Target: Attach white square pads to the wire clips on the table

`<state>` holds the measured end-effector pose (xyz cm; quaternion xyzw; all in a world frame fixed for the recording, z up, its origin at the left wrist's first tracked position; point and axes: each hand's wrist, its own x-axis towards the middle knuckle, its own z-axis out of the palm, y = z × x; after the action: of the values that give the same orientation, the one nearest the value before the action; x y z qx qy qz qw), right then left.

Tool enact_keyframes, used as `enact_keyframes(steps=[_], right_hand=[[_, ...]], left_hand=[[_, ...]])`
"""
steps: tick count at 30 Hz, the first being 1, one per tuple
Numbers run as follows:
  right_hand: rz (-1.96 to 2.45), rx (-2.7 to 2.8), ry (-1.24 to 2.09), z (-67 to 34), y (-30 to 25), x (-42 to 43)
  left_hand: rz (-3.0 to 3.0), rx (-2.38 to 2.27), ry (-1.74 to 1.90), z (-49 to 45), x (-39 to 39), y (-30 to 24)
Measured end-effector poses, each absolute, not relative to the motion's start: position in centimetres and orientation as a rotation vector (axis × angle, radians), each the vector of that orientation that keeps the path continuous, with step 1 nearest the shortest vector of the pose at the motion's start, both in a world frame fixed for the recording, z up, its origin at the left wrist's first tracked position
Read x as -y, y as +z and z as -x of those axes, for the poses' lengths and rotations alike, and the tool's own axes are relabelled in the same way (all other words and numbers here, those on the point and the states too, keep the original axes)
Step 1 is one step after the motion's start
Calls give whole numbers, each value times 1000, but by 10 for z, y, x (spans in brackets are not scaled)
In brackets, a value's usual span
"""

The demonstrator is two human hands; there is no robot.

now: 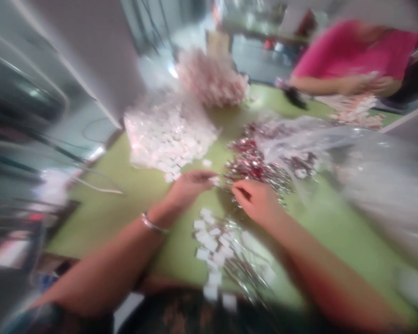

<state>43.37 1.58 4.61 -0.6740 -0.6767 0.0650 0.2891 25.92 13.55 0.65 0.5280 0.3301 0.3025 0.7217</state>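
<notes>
A white tag (214, 180) is held at the fingertips of the left hand (195, 181), with the right hand (254, 197) close by.
The tag is pinched between the left thumb and fingers, at their tips, on the side facing the right hand; the two hands are kept slightly apart. The right fingers are curled, but through the blur it cannot be told whether their tips are closed on anything. Just beyond the hands, a red and silver pile (245, 162) is spread on the green table (101, 218). Nearer the body, below the gap between the hands, more tags (209, 241) are heaped beside thin stems (245, 269). Beyond the left hand, a bag (174, 134) is filled with white pieces.
</notes>
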Motion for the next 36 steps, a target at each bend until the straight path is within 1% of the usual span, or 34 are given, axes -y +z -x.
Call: enact_keyframes(steps=[7,12,15,20,23,27,30,33,36], right_hand=[[1737,1879,-42,-431,40,-13],[1695,1938,-226,-432,42,-12],[1685,1966,-261,-433,42,-11],[1710,1905,-5,-435,41,-11],[1801,1889,146,-436,44,-11],[1920,1943,334,-436,54,-12],[1938,1957,410,-436,58,-12],[1942,1865,505,-434,54,-13],[1963,1902,531,-431,46,-13]], left_hand=[[-1111,-647,573,-258,-131,16],[-1142,-624,608,-258,-131,13],[-1175,-644,634,-258,-133,10],[-1179,-629,672,-260,-133,11],[-1175,-602,684,-260,-133,13],[-1455,-644,634,-257,-132,16],[-1630,-665,574,-257,-128,15],[-1561,-648,513,-259,-124,9],[-1491,-679,455,-261,-122,2]])
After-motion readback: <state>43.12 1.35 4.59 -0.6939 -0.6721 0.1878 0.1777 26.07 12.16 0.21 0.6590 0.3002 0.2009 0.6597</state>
